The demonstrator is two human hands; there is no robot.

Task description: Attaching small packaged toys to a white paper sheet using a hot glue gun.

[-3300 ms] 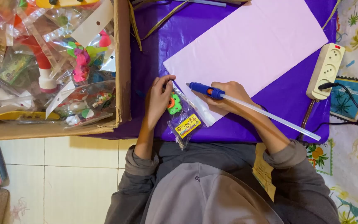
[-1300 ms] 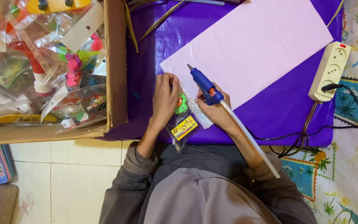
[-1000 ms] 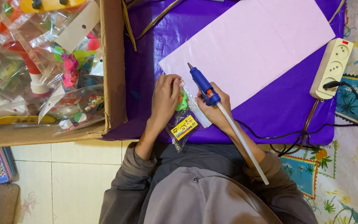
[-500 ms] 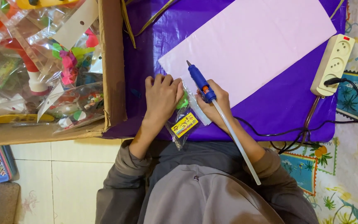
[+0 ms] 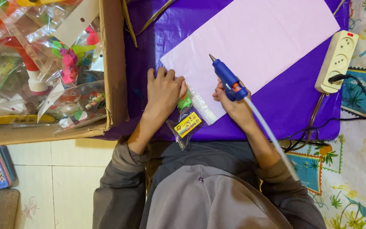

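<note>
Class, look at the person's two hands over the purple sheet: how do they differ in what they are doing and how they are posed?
The left hand lies flat, palm down, pressing a small clear packet; the right hand is curled around a blue glue gun. The left hand holds nothing up; the right hand raises the gun, nozzle pointing away over the pale pink sheet. Both are bare, in grey sleeves.

1 glue gun, 1 pink sheet, 1 power strip, 1 cardboard box, approx. 1 small packet.

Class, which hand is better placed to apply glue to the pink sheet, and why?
Right. The right hand already grips the blue glue gun, nozzle over the pink sheet; the left hand presses the small packet.
</note>
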